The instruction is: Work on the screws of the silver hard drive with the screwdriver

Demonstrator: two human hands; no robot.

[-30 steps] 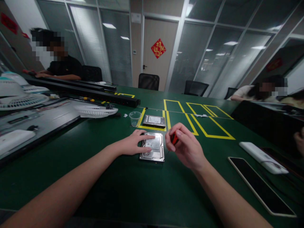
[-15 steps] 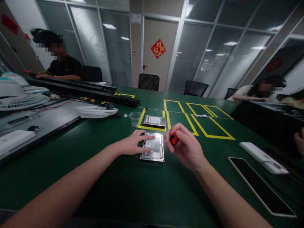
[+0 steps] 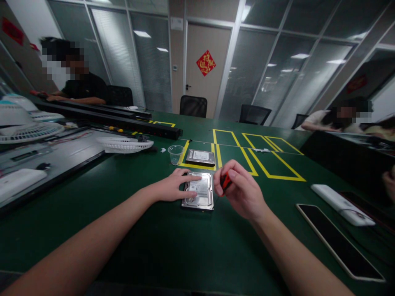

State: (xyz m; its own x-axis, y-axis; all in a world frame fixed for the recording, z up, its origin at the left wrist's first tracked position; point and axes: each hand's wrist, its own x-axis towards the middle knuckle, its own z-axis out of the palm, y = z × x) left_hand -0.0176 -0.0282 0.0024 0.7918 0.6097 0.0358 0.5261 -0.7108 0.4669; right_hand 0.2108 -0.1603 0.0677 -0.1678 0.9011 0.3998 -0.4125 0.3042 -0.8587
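Note:
A silver hard drive [image 3: 203,191] lies flat on the green table in front of me. My left hand [image 3: 177,186] rests on its left side, index finger and thumb spread across the label, the other fingers at the far left edge. To the right of this drive, my right hand [image 3: 239,187] is closed around the red and black handle of a screwdriver [image 3: 226,181]; its shaft can hardly be made out. Behind the first drive, a second hard drive [image 3: 200,157] sits inside a yellow tape frame. A clear plastic cup [image 3: 175,155] stands left of it.
On the right lie a phone [image 3: 339,240] and a white power strip [image 3: 342,204]. Fan parts [image 3: 126,144], a large flat panel [image 3: 77,148] and long black bars [image 3: 123,119] fill the left. Yellow tape frames [image 3: 286,178] mark the table. Other people sit at both sides.
The screwdriver handle has turned slightly in my right hand. My left hand and the hard drive beneath it stay in place.

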